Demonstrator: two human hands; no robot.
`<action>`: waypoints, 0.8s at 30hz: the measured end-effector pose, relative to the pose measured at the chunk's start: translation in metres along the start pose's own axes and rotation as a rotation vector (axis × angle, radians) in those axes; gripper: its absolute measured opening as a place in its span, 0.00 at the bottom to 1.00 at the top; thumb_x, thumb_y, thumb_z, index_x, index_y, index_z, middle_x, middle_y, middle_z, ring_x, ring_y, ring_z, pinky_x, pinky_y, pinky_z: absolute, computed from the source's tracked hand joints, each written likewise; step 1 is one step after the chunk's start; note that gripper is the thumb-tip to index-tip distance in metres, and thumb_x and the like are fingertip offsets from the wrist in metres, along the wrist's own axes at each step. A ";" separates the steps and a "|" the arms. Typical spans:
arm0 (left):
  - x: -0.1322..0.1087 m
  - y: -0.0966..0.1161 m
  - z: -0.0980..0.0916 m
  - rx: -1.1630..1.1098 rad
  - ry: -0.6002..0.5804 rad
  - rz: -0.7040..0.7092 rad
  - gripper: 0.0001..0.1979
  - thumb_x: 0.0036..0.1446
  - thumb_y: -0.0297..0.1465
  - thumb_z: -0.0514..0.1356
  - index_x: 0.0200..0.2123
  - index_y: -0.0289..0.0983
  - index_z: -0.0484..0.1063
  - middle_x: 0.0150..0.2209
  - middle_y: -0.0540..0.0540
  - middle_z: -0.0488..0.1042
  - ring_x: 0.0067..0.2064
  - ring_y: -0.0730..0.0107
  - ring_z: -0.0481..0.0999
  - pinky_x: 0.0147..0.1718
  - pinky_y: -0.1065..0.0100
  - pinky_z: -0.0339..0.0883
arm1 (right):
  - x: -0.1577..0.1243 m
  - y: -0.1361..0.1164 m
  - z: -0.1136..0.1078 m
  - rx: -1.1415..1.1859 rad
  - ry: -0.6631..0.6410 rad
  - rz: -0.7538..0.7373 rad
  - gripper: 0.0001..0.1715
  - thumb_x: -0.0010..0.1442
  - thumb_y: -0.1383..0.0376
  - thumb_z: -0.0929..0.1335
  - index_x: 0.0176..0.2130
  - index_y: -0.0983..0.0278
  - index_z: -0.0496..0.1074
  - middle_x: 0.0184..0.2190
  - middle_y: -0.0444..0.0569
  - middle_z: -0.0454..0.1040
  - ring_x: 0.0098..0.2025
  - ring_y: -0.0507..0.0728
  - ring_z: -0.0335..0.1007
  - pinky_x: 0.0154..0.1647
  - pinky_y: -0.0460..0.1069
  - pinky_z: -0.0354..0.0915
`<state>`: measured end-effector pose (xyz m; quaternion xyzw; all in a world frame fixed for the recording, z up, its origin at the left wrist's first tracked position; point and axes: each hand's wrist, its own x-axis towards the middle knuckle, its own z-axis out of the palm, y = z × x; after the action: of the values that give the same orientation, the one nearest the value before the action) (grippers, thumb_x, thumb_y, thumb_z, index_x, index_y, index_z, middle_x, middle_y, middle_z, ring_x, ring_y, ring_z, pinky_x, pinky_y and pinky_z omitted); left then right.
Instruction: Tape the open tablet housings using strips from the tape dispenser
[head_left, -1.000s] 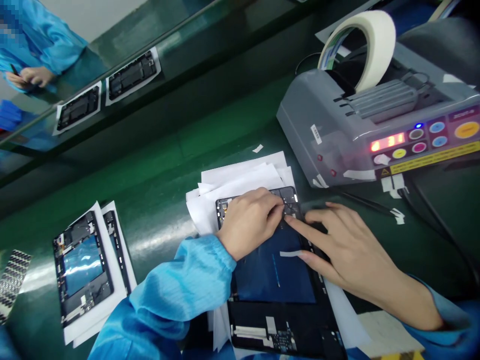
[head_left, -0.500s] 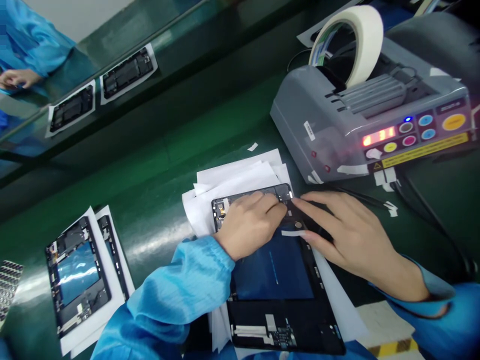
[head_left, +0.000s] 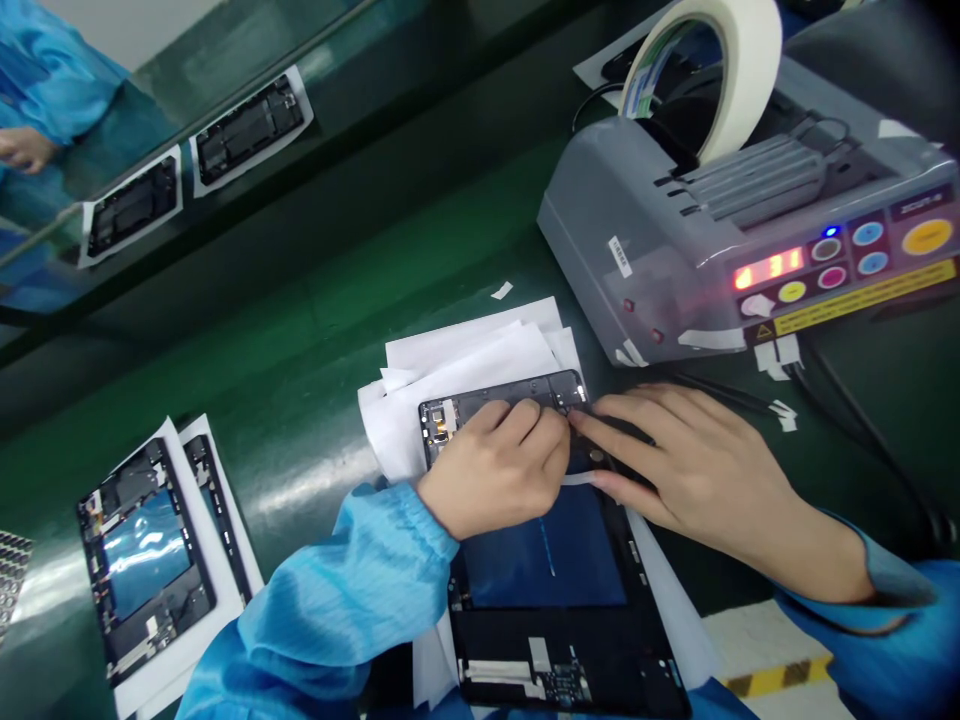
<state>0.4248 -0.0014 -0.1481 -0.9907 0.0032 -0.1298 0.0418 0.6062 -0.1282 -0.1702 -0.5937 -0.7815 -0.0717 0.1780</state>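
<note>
An opened tablet (head_left: 547, 560), its blue-covered battery and circuit parts exposed, lies on a stack of white paper sheets (head_left: 472, 345). Over its upper part, my left hand (head_left: 502, 465) is closed with the fingers curled down; whatever its fingertips pinch is hidden. My right hand (head_left: 697, 460) comes in from the right, its index fingertip touching the tablet's upper right area beside the left fingertips. From its thumb tip a short white tape strip (head_left: 577, 480) sticks out over the battery's top edge. Thumb and index finger are apart.
A grey tape dispenser (head_left: 637, 240) with a lit display carries a tape roll (head_left: 750, 80) at the upper right. Black tweezers (head_left: 727, 393) lie before it. More opened tablets (head_left: 146, 560) rest on paper at left. Across the line, a co-worker's hand (head_left: 26, 150) shows.
My right index fingertip has moved left onto the tablet, close to my left fingertips. The tape strip has shifted slightly down and left with the thumb. The camera view has shifted slightly.
</note>
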 end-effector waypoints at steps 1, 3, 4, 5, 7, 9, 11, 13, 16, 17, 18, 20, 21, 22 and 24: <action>-0.002 0.000 0.000 0.000 -0.004 0.006 0.10 0.65 0.24 0.54 0.45 0.26 0.73 0.37 0.42 0.75 0.38 0.62 0.74 0.30 0.63 0.65 | 0.000 0.001 0.000 -0.008 -0.005 -0.017 0.20 0.65 0.58 0.66 0.50 0.70 0.72 0.44 0.57 0.74 0.44 0.63 0.68 0.46 0.57 0.64; -0.006 -0.001 0.000 -0.011 0.005 0.011 0.12 0.65 0.24 0.54 0.48 0.26 0.72 0.42 0.40 0.76 0.43 0.58 0.75 0.35 0.62 0.69 | 0.000 0.002 0.000 -0.018 -0.010 -0.064 0.21 0.65 0.58 0.66 0.50 0.71 0.72 0.44 0.57 0.74 0.44 0.63 0.68 0.46 0.57 0.64; -0.007 -0.001 0.000 -0.019 0.016 0.011 0.12 0.66 0.24 0.54 0.48 0.26 0.72 0.44 0.39 0.76 0.45 0.58 0.75 0.37 0.62 0.69 | 0.001 0.003 -0.001 -0.020 -0.015 -0.086 0.21 0.65 0.58 0.66 0.50 0.71 0.72 0.43 0.57 0.74 0.44 0.63 0.68 0.46 0.57 0.64; -0.008 -0.001 0.000 -0.026 0.027 0.012 0.12 0.66 0.24 0.53 0.48 0.26 0.72 0.44 0.39 0.77 0.45 0.58 0.75 0.37 0.61 0.70 | 0.001 0.004 -0.001 -0.023 -0.020 -0.102 0.21 0.65 0.58 0.65 0.50 0.72 0.72 0.43 0.57 0.74 0.43 0.62 0.68 0.47 0.57 0.64; -0.009 -0.002 0.001 -0.032 0.038 0.015 0.12 0.66 0.24 0.53 0.48 0.27 0.73 0.44 0.40 0.77 0.45 0.58 0.75 0.38 0.61 0.71 | 0.002 0.005 -0.002 -0.033 -0.042 -0.118 0.22 0.66 0.57 0.64 0.49 0.72 0.73 0.43 0.58 0.75 0.44 0.62 0.68 0.47 0.57 0.63; -0.009 -0.002 0.002 -0.029 0.033 0.015 0.12 0.66 0.24 0.53 0.48 0.27 0.73 0.44 0.40 0.77 0.45 0.59 0.75 0.39 0.61 0.71 | 0.003 0.005 -0.003 -0.055 -0.072 -0.118 0.23 0.67 0.56 0.63 0.50 0.71 0.72 0.44 0.58 0.74 0.45 0.63 0.68 0.48 0.58 0.63; -0.009 -0.003 0.003 -0.026 0.016 0.009 0.12 0.67 0.24 0.53 0.48 0.28 0.73 0.46 0.40 0.77 0.46 0.58 0.75 0.40 0.61 0.71 | 0.003 0.006 -0.002 -0.073 -0.090 -0.117 0.24 0.67 0.55 0.62 0.51 0.72 0.72 0.44 0.58 0.74 0.46 0.64 0.68 0.48 0.58 0.63; -0.009 -0.003 0.003 -0.029 0.005 -0.002 0.12 0.67 0.27 0.53 0.49 0.29 0.73 0.46 0.40 0.77 0.47 0.57 0.75 0.41 0.60 0.72 | 0.003 0.005 -0.001 -0.070 -0.066 -0.122 0.24 0.67 0.56 0.62 0.51 0.72 0.72 0.43 0.58 0.74 0.45 0.64 0.68 0.47 0.58 0.63; -0.011 -0.003 0.003 -0.043 0.003 -0.007 0.15 0.68 0.34 0.54 0.49 0.28 0.73 0.47 0.40 0.77 0.48 0.56 0.74 0.43 0.59 0.72 | 0.003 0.004 0.000 -0.054 0.012 -0.138 0.21 0.67 0.59 0.63 0.49 0.72 0.73 0.41 0.57 0.75 0.43 0.62 0.68 0.47 0.57 0.63; -0.012 -0.003 0.003 -0.048 0.008 -0.006 0.16 0.68 0.35 0.54 0.49 0.28 0.73 0.47 0.39 0.77 0.49 0.56 0.74 0.44 0.59 0.72 | 0.003 0.003 0.000 -0.054 0.030 -0.140 0.20 0.67 0.59 0.63 0.48 0.71 0.74 0.40 0.56 0.76 0.43 0.61 0.68 0.48 0.56 0.63; -0.013 -0.002 0.004 -0.052 0.013 -0.005 0.17 0.68 0.36 0.54 0.49 0.28 0.73 0.48 0.39 0.76 0.49 0.56 0.74 0.45 0.59 0.72 | 0.003 0.002 0.001 -0.056 0.036 -0.138 0.19 0.67 0.60 0.63 0.48 0.71 0.74 0.40 0.56 0.76 0.42 0.61 0.68 0.48 0.57 0.63; -0.015 -0.002 0.006 -0.067 0.031 -0.012 0.17 0.68 0.36 0.55 0.49 0.28 0.72 0.48 0.40 0.76 0.50 0.56 0.73 0.47 0.59 0.71 | 0.002 0.001 0.001 -0.057 0.029 -0.122 0.19 0.66 0.60 0.63 0.48 0.70 0.74 0.40 0.55 0.76 0.42 0.61 0.68 0.49 0.57 0.63; -0.015 -0.003 0.007 -0.085 0.038 -0.025 0.17 0.68 0.36 0.55 0.50 0.28 0.72 0.48 0.40 0.76 0.50 0.56 0.73 0.48 0.59 0.70 | 0.002 0.001 0.001 -0.053 0.023 -0.118 0.19 0.66 0.60 0.63 0.48 0.70 0.74 0.40 0.55 0.76 0.42 0.61 0.67 0.49 0.58 0.63; -0.015 -0.003 0.007 -0.112 0.039 -0.043 0.17 0.67 0.36 0.55 0.50 0.28 0.72 0.48 0.41 0.76 0.50 0.57 0.73 0.48 0.59 0.70 | 0.002 0.001 0.001 -0.047 0.020 -0.117 0.19 0.66 0.60 0.64 0.49 0.70 0.74 0.40 0.55 0.75 0.42 0.62 0.67 0.48 0.58 0.63; -0.013 -0.006 0.008 -0.180 0.031 -0.081 0.17 0.67 0.37 0.55 0.50 0.30 0.72 0.48 0.42 0.76 0.50 0.57 0.72 0.48 0.59 0.69 | 0.002 0.002 0.002 -0.033 0.031 -0.130 0.18 0.65 0.61 0.64 0.48 0.71 0.73 0.39 0.55 0.75 0.42 0.62 0.67 0.47 0.58 0.64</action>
<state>0.4138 0.0056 -0.1587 -0.9876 -0.0246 -0.1457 -0.0526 0.6069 -0.1250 -0.1715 -0.5434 -0.8142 -0.1053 0.1752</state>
